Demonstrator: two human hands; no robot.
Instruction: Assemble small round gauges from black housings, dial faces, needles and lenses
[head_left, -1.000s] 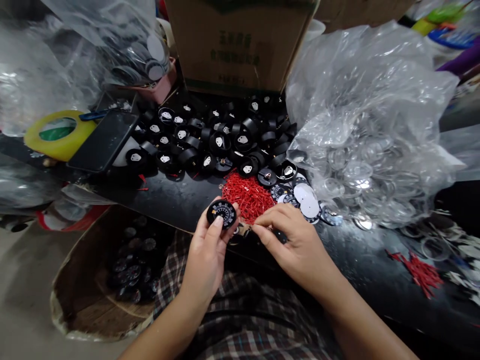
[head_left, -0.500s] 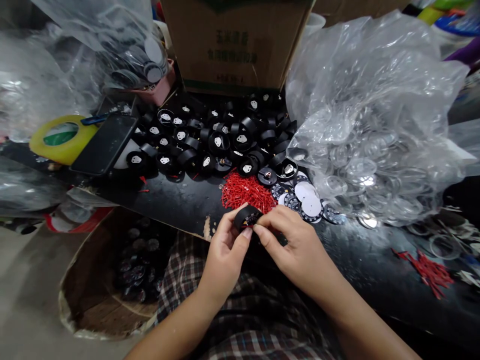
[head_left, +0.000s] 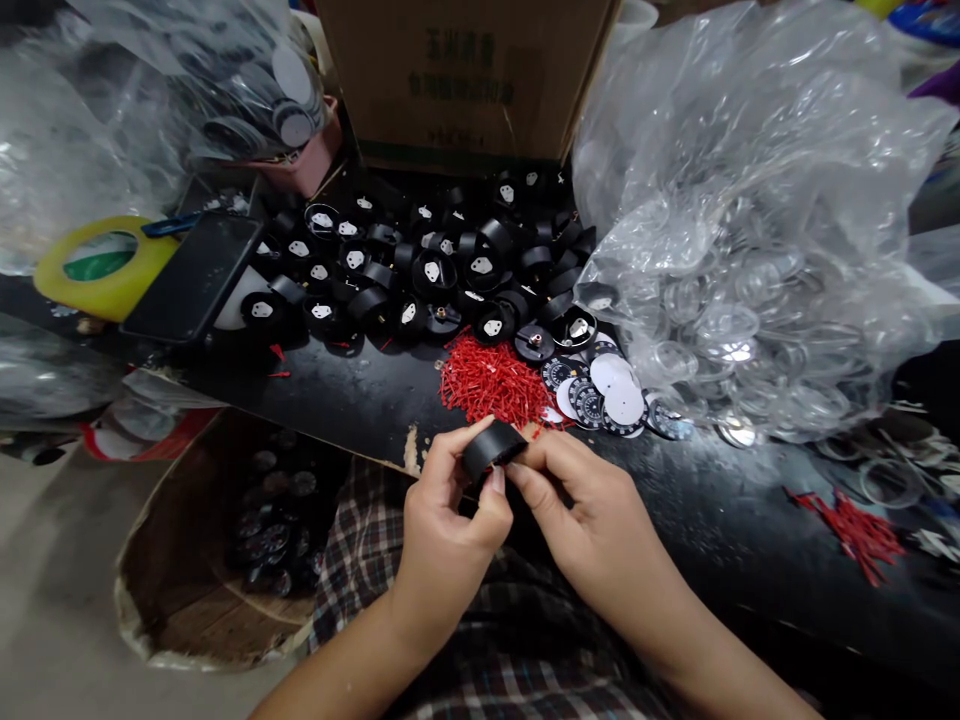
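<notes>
Over the table's front edge, my left hand (head_left: 457,500) is closed round a short black round gauge housing (head_left: 486,448), thumb below and fingers behind. The housing is tilted, with its open side turned away to the lower right. A speck of red shows by the left thumb tip. My right hand (head_left: 585,490) is closed too, its thumb and forefinger pinching at the housing's right rim; whether a small part is also between them is hidden. Just beyond the hands lies a heap of small red pointers (head_left: 491,380). Printed dial discs (head_left: 589,400), some white side up, overlap to its right.
Many black housings (head_left: 431,275) cover the back of the table before a cardboard box (head_left: 457,80). A plastic bag of clear covers (head_left: 720,320) stands right, near more red strips (head_left: 855,530). Yellow tape (head_left: 150,275) and a phone (head_left: 195,280) lie left. A bin (head_left: 150,600) stands below.
The housing has turned in my hands, so its black outer wall now faces me and its inside is mostly hidden. Both hands remain on it. The view has shifted slightly.
</notes>
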